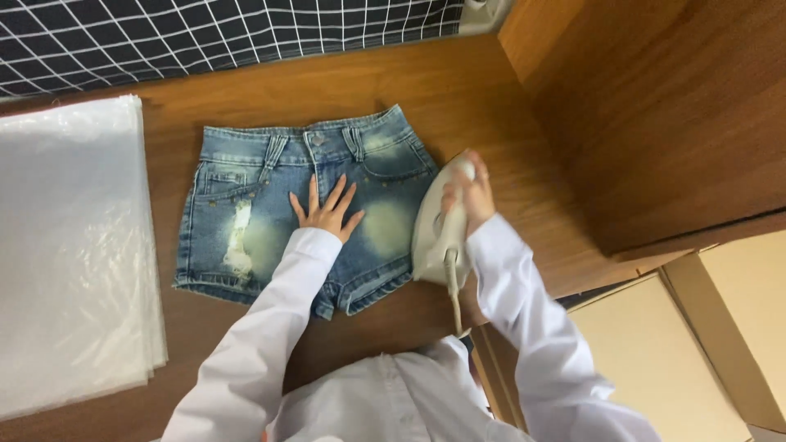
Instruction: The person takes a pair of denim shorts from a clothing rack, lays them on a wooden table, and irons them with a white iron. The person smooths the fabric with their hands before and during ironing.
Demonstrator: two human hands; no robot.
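Two hands engaged: left hand [327, 212] spread flat on denim shorts [303, 214], pinning fabric to table [458, 90]; right hand [470, 194], at 3 o'clock, grip closed around white iron [438, 229].

The denim shorts [303, 217] are coarse, matt blue cotton with bleached pale patches, a frayed tear at nine o'clock of the left hand [326, 211], and small dull metal studs and a metal button. The iron [438, 229], under the right hand [469, 195], has a smooth, glossy cream plastic shell. The table [483, 106] is brown wood-grain with a satin sheen. At nine o'clock lies a stack of clear plastic bags [74, 254], shiny and slightly crinkled. Both sleeves are smooth white cloth.
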